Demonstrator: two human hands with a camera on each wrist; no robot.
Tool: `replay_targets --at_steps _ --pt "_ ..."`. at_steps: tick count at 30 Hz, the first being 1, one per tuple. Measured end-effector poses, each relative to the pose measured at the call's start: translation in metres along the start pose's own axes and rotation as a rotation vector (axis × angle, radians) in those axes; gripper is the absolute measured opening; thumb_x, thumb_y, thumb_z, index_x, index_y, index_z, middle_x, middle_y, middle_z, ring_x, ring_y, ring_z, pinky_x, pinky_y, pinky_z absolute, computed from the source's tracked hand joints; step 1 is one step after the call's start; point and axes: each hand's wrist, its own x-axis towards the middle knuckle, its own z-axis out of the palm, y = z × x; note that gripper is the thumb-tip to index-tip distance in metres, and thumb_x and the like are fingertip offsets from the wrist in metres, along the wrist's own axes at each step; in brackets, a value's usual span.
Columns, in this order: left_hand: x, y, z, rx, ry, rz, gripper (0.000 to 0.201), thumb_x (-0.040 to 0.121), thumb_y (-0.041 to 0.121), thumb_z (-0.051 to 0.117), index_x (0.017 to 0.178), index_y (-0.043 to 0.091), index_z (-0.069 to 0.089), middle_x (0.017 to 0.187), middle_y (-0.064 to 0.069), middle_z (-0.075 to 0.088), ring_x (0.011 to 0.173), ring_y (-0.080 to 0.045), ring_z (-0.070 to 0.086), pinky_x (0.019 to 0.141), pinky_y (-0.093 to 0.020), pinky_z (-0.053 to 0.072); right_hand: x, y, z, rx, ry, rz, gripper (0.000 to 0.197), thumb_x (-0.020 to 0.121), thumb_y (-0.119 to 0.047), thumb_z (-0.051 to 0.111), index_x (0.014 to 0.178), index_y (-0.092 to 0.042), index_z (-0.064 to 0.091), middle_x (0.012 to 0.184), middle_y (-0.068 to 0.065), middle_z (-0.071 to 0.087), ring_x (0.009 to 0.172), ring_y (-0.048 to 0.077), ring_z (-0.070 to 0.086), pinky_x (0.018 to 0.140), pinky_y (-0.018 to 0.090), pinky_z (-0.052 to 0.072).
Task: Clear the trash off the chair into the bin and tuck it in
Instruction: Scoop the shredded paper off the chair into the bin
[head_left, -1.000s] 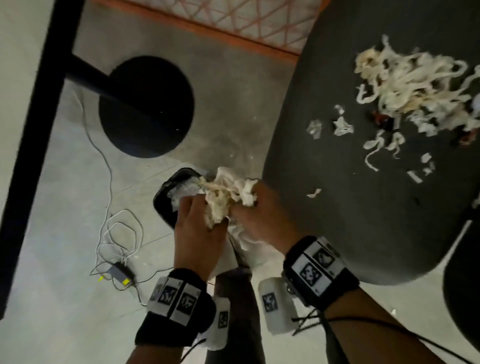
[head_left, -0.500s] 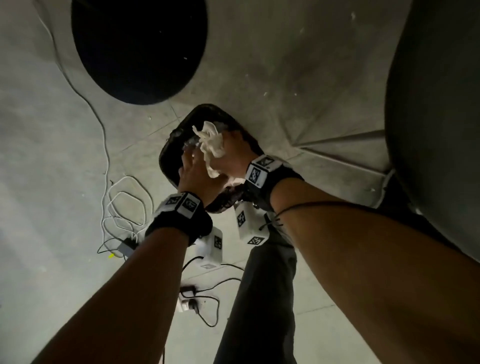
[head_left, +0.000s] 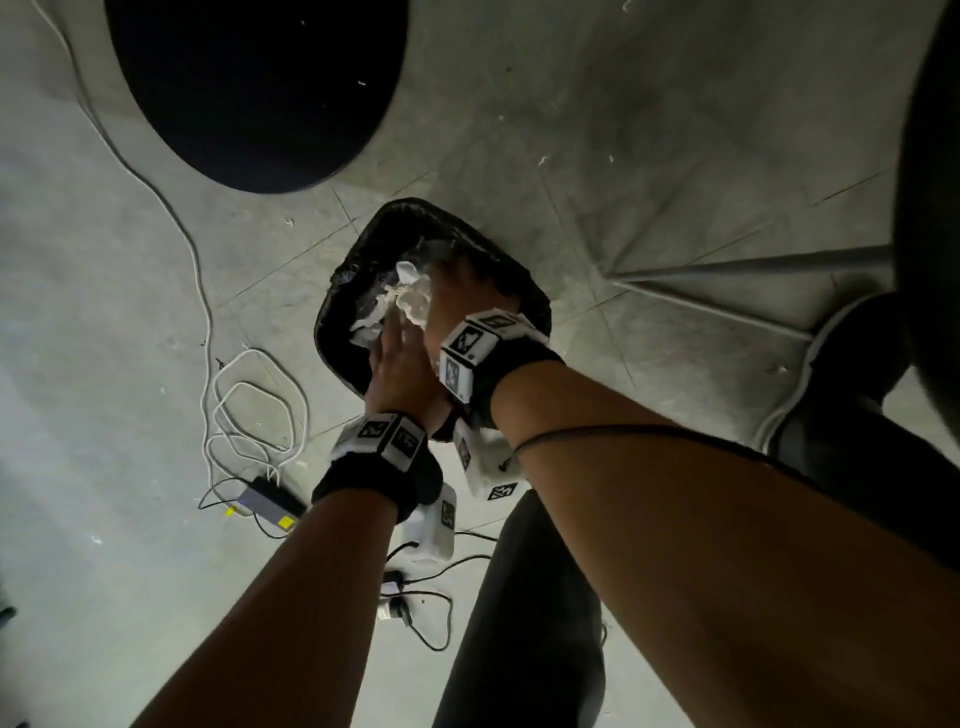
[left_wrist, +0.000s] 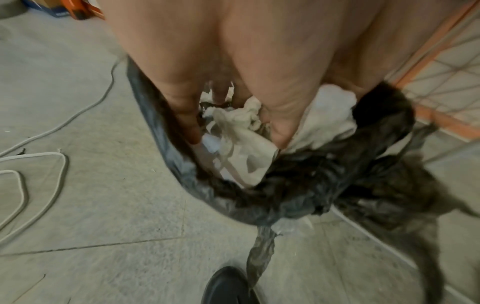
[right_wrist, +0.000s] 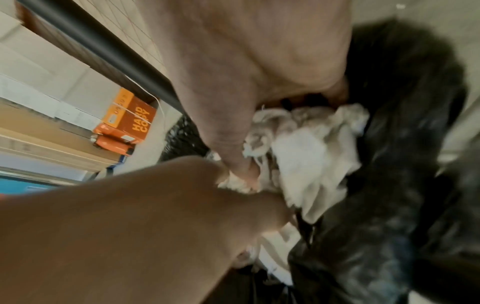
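Head view shows both hands down in the small black bin with the crinkly black plastic liner (head_left: 363, 270), which stands on the grey floor (head_left: 130, 312). A second ago the hands were up beside the chair seat, holding the wad in the air. Now the bunch of white shredded paper and tissue (head_left: 410, 296) sits in the mouth of the bin, so this load is nearly done.

The left hand (head_left: 397, 358) has its fingers fairly straight and pushes down on the paper. The right hand (head_left: 452, 296) lies over the top of the wad; its fingers seem curled round it, but the view is blurry.

The paper looks soft, crumpled and stringy. Some bits poke up above the liner, so I think it needs one more push.

The dark round chair seat (head_left: 930, 208) is at the right edge. Its top is out of sight. A white cable (head_left: 208, 312) loops on the floor near the bin.
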Motion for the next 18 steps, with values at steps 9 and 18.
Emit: replay_targets --at_steps 9,18 --pt "-0.114 0.004 -0.065 -0.411 0.274 -0.136 0.057 0.081 0.018 0.069 0.135 0.017 0.052 0.142 -0.010 0.047 0.128 -0.030 0.047 0.107 -0.037 0.037 -0.094 -0.003 -0.095 0.209 -0.175 -0.161 0.096 0.074 -0.020 0.077 0.152 -0.028 0.021 0.157 0.003 0.030 0.144 0.024 0.030 0.116 0.038 0.031" --pt "-0.238 0.158 -0.169 -0.792 0.258 0.286 0.031 0.082 0.021 0.073 0.102 0.042 0.064 0.099 0.024 0.070 0.091 0.005 0.065 0.077 -0.011 0.050 -0.287 0.078 -0.287 0.823 0.286 -0.054 0.028 0.090 -0.017 0.065 0.118 -0.024 0.063 0.118 -0.004 0.065 0.096 0.011 0.065 0.080 0.013 0.048"
